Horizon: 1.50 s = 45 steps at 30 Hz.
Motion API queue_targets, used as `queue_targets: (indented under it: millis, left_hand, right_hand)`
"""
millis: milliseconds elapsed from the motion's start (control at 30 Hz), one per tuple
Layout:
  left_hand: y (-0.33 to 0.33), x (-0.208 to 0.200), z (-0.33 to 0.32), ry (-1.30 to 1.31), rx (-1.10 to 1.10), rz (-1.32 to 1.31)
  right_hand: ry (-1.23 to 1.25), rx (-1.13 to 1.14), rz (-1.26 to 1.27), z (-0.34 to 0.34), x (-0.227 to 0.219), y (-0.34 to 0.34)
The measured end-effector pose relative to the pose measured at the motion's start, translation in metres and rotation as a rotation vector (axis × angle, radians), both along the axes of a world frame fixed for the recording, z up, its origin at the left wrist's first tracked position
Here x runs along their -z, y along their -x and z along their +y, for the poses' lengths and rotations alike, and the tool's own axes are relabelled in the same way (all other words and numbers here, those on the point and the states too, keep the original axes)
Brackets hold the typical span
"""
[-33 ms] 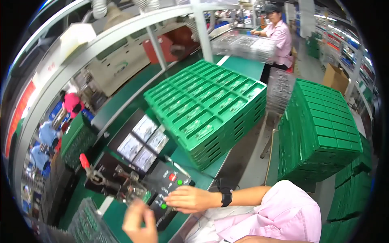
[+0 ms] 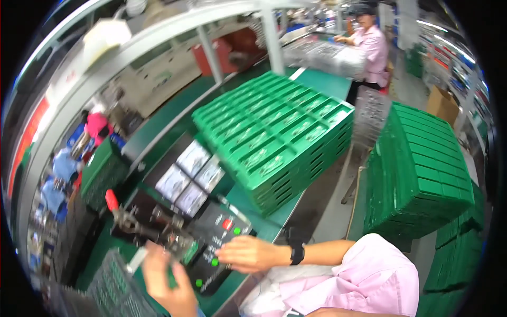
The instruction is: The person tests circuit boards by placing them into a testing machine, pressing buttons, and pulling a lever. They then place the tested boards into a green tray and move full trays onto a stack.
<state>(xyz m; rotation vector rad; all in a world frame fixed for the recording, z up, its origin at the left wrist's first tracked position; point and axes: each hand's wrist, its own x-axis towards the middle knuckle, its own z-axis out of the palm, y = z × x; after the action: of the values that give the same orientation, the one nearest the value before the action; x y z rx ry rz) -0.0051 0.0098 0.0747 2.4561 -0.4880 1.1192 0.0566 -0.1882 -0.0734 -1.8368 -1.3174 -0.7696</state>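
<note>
Left hand (image 2: 168, 295) blurred, thumb and fingers spread — just beside the clamp fixture (image 2: 177, 243), right hand (image 2: 251, 253) extended flat over the black control box (image 2: 207, 249), both devices on the green table (image 2: 265, 227), stacked trays (image 2: 296, 182) beyond.

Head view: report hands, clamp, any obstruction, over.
Left hand open, blurred, near red-handled clamp. Right hand on black control box. Possible obstacle: green tray stack.
</note>
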Motion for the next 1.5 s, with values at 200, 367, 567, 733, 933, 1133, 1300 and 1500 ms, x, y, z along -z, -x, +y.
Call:
queue_targets:
  millis: [200, 367, 567, 733, 933, 1133, 1300, 1500]
  left_hand:
    - [-0.099, -0.047, 0.014, 0.616, 0.139, -0.037]
    - [-0.058, 0.017, 0.019, 0.093, 0.349, -0.198]
    - [-0.03, 0.082, 0.036, 0.168, 0.092, -0.162]
    - [-0.023, 0.098, 0.042, 0.142, 0.014, -0.04]
    - [-0.026, 0.099, 0.038, 0.236, -0.081, -0.036]
    - [-0.024, 0.098, 0.034, 0.304, -0.138, -0.074]
    - [-0.021, 0.096, 0.041, -0.048, -0.173, -0.016]
    - [-0.017, 0.1, 0.032, 0.113, -0.182, -0.048]
  right_hand:
    - [0.056, 0.031, -0.004, -0.01, -0.009, -0.002]
    - [0.105, 0.075, 0.002, -0.006, -0.013, -0.001]
    - [0.259, 0.001, 0.186, -0.019, -0.05, -0.002]
    - [-0.01, 0.169, -0.025, -0.019, -0.064, 0.01]
    - [0.197, 0.238, 0.086, -0.006, -0.019, 0.018]
    - [0.189, 0.254, 0.09, -0.002, -0.016, 0.019]
    - [0.173, 0.239, 0.09, -0.004, -0.021, 0.017]
    - [0.108, 0.179, 0.086, -0.003, -0.025, 0.007]
